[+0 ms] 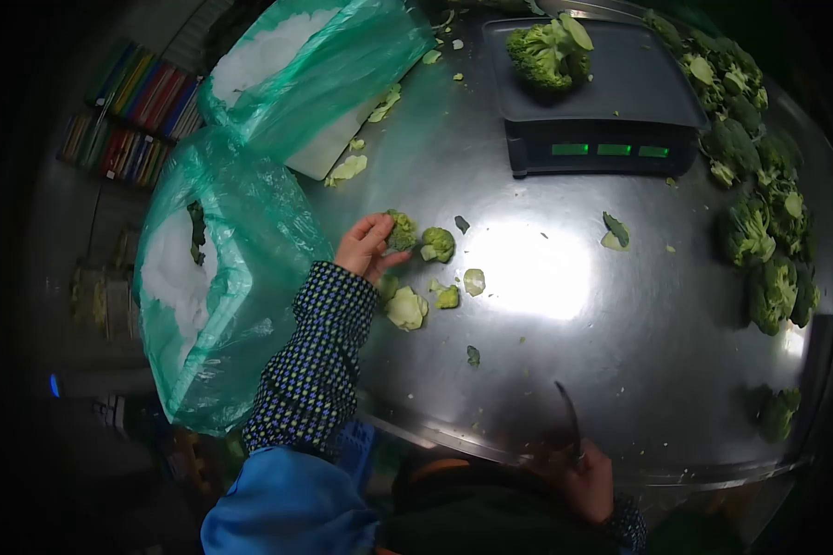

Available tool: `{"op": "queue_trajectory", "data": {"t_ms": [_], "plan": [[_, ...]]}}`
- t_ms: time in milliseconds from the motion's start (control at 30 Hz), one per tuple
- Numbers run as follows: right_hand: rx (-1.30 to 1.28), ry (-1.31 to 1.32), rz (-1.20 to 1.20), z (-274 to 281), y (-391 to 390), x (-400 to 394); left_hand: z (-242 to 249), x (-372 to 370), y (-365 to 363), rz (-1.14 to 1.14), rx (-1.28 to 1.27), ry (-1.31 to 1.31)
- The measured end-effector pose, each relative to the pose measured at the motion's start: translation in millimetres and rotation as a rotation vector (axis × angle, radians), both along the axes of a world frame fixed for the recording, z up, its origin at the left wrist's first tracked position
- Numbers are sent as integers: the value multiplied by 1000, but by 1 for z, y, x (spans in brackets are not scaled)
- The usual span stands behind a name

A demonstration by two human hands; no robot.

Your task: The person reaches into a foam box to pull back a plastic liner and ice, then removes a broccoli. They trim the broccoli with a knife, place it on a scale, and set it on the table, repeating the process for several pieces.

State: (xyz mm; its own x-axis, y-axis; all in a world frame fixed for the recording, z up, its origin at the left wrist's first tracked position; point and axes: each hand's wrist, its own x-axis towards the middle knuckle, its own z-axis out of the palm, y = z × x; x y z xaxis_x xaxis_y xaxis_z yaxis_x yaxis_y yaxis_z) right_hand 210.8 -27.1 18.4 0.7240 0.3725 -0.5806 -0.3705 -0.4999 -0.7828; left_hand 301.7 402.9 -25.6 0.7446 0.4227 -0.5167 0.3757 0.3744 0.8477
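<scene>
My left hand [370,248] has its fingers around a small broccoli floret [401,230] above the metal table. Right beside it lies a second floret [438,244]. Nearer to me are a pale cut stem piece [405,309], a small yellow-green piece [446,296] and a round pale slice [474,281]. At the table's front edge, my right hand [587,479] is closed on the handle of a knife [569,413], whose thin curved blade points up and away from me. The handle is mostly covered by the fingers.
Two green plastic bags [278,268] with white contents stand at the left. A dark scale [602,143] at the back bears a large broccoli head [541,57]. Broccoli heads [770,291] line the right edge. Leaf scraps [615,231] dot the metal table [639,370].
</scene>
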Motion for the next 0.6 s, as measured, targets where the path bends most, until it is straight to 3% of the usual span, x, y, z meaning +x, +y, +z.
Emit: {"op": "queue_trajectory", "data": {"t_ms": [67, 100, 167, 267, 400, 467, 533, 600], "plan": [[85, -75, -15, -6, 4, 10, 32, -9, -31, -109, -413, -310], [87, -78, -13, -4, 11, 14, 41, -15, -44, -163, -500, -340], [364, 124, -242, 5, 31, 29, 61, -28, -80, -242, -530, -357], [675, 311, -434, 15, 62, 47, 79, -52, -150, -439, -209, -110], [744, 525, -644, -14, 66, 53, 44, -76, -185, -536, -32, -224], [692, 566, -736, -22, 59, 57, 0, -76, -141, -503, 1241, -345], [824, 712, -744, -22, 50, 67, -38, -92, -85, -596, 1629, 128], [991, 916, -784, -23, 47, 78, -46, -101, -59, -562, 1677, 403]]}}
